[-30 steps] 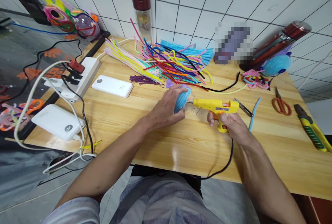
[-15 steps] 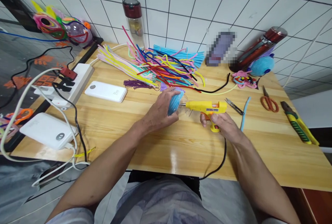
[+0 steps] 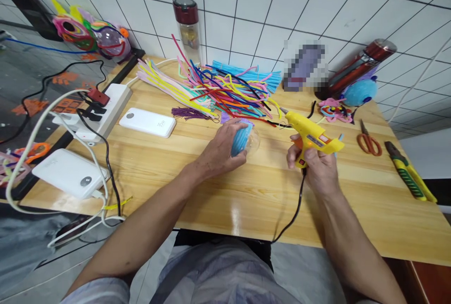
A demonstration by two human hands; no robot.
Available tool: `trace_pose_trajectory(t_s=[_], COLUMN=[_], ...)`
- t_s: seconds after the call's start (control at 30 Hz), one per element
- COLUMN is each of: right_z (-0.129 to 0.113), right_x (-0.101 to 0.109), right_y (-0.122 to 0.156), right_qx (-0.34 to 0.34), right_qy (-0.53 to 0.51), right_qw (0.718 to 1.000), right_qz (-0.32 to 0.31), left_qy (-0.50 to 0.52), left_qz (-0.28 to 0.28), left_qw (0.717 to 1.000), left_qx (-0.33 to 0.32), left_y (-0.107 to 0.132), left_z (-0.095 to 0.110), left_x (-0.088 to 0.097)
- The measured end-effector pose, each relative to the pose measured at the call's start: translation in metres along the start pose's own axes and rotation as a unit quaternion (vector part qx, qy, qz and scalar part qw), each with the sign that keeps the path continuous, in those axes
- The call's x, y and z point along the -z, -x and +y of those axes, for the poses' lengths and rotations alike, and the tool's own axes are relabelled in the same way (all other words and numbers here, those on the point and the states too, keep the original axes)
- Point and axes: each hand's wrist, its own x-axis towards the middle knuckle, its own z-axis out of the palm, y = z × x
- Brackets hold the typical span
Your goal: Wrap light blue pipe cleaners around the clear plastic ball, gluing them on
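My left hand (image 3: 225,146) is closed round a clear plastic ball (image 3: 253,142) whose near side is covered in rows of blue pipe cleaner (image 3: 241,139). My fingers hide part of the blue side; the bare clear side faces right. In my right hand (image 3: 315,163) is a yellow hot glue gun (image 3: 310,132), gripped by its handle with a finger at the orange trigger. Its nozzle points up and left, apart from the ball. A black cord runs from the handle down over the table's front edge.
Behind the ball lies a heap of coloured pipe cleaners (image 3: 229,90). Scissors (image 3: 369,138) and green-yellow pliers (image 3: 410,172) lie at right. Power banks (image 3: 147,122) and a power strip (image 3: 105,111) with loose cables are at left. A glass bottle (image 3: 188,31) and a red flask (image 3: 361,66) stand by the wall.
My right hand has drawn the glue gun away from the ball, to the right, and its nozzle has tilted up. My left hand still holds the ball in about the same place.
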Motion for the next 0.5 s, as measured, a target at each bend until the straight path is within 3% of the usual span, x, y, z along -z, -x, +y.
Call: trace_pose_trajectory(t_s=[0.1,0.2,0.5], right_z=[0.008,0.014,0.028], right_x=[0.002,0.003,0.002], right_y=[0.001,0.001,-0.004], right_qx=[0.022,0.024,0.017], right_qy=[0.172,0.332,0.466], right_qw=[0.983,0.942,0.884], right_qz=[0.055,0.041,-0.033], left_qy=[-0.007,-0.008,0.024], left_qz=[0.018,0.03,0.006], left_qw=[1.0,1.0,0.999], left_qx=[-0.011,-0.006,0.047], left_y=[0.0,0.0,-0.003], left_z=[-0.001,-0.002,-0.001], left_x=[-0.002,-0.004,0.001])
